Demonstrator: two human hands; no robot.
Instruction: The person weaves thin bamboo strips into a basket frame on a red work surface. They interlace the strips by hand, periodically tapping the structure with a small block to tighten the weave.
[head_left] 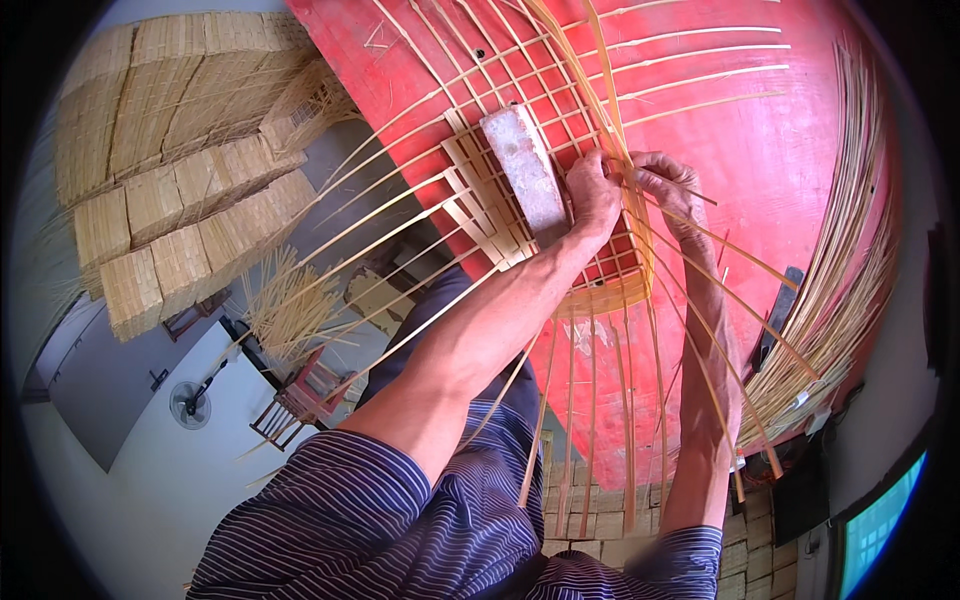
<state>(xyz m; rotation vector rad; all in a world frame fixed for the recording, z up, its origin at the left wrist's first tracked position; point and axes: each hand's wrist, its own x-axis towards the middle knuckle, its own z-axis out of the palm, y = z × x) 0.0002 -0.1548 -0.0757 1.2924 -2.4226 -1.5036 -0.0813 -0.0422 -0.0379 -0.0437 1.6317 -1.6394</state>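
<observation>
An open lattice of pale bamboo strips (480, 45) lies on a red tabletop (720, 150), long loose ends fanning outward, with orange-tinted bands (600, 300) along its near and right edges. A pale oblong block (520, 165) rests on the lattice. My left hand (595, 195) is closed at the right edge band, just right of the block, its fingertips pressed on strips. My right hand (665, 185) pinches a thin strip at that same edge, close beside my left fingers. Exactly which strip each fingertip grips is partly hidden.
Stacked woven pieces (170, 200) stand at upper left, with loose strip ends (290, 295) below. Long bundled strips (840, 270) and a dark flat tool (775, 320) lie on the table's right. A wooden chair (290, 410) and a fan (190, 400) stand at lower left.
</observation>
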